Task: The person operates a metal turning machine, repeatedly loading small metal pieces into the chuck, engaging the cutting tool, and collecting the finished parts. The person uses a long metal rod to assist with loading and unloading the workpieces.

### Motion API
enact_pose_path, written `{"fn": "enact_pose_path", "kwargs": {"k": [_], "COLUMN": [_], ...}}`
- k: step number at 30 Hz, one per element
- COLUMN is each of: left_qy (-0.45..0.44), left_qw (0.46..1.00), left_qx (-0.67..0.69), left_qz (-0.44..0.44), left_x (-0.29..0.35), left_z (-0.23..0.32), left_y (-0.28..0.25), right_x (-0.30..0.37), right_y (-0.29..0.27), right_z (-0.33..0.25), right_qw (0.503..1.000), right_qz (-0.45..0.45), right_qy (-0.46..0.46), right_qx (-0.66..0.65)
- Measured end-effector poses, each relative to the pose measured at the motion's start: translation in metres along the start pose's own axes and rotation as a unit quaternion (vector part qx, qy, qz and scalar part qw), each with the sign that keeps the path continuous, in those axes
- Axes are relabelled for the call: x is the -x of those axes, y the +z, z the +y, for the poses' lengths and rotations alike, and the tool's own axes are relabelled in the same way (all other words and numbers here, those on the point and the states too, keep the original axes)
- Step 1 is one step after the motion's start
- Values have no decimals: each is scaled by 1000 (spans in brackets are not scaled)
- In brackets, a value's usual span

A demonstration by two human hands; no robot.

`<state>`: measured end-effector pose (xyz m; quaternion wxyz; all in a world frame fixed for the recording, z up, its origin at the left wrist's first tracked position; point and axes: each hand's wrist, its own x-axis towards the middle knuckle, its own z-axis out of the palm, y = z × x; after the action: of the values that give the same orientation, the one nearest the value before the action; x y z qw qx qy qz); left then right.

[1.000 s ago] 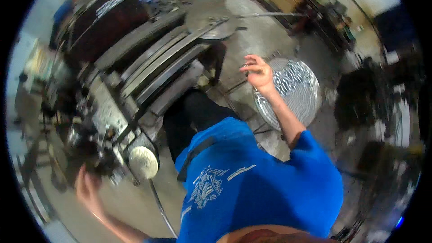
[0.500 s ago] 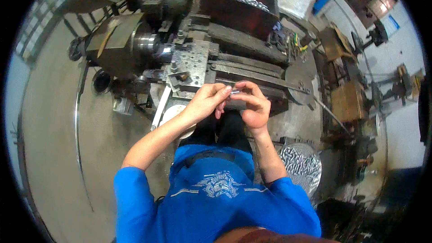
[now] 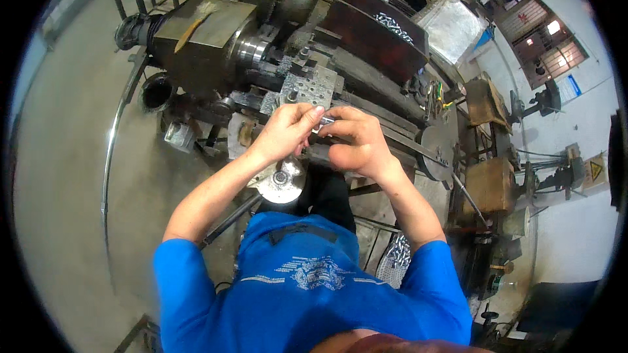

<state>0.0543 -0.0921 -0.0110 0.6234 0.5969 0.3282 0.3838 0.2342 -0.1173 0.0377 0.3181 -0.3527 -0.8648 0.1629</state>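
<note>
Head view: small metal piece (image 3: pixel 326 120) sits between the two hands, at the near edge of the holed plate (image 3: pixel 314 86) on the machine. Left hand (image 3: pixel 288 132) has its grip together, thumb and fingers clamped on the piece. Right hand (image 3: pixel 358 140) has curled fingertips at the other end; whether that grip pinches or only steadies, cannot tell. Similar-looking silver pieces (image 3: pixel 394 27) lie in the dark red bin (image 3: pixel 363 38) behind, more in the round tray (image 3: pixel 388 277) lower right, partly hidden by the sleeve. Progress, judged: one piece picked up and being handled, not set down in either container; batch looks partway. Which container holds finished pieces, unclear. Left: this piece, probably others too; count not readable. Brush (image 3: pixel 188 35) lies unused on the machine housing.
</note>
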Motion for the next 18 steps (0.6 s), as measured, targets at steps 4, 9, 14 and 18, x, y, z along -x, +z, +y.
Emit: {"fn": "enact_pose_path", "kwargs": {"k": [4,9,14,18], "left_qy": [26,52,14,76], "left_qw": [999,995,999,944], "left_qx": [45,89,-6,-318], "left_qz": [11,-3,-46,46], "left_x": [2,11,18,47], "left_z": [-8,-3,0,20], "left_y": [-15,-27,-55,-102], "right_x": [-20,-37,-57,-98], "right_y": [9,14,14,19], "right_z": [2,0,14,44], "right_qw": [995,996,996,993], "right_qz": [-12,-26,-66,-52], "right_qy": [-62,-57,-18,-92], "right_qx": [78,57,-65,59]}}
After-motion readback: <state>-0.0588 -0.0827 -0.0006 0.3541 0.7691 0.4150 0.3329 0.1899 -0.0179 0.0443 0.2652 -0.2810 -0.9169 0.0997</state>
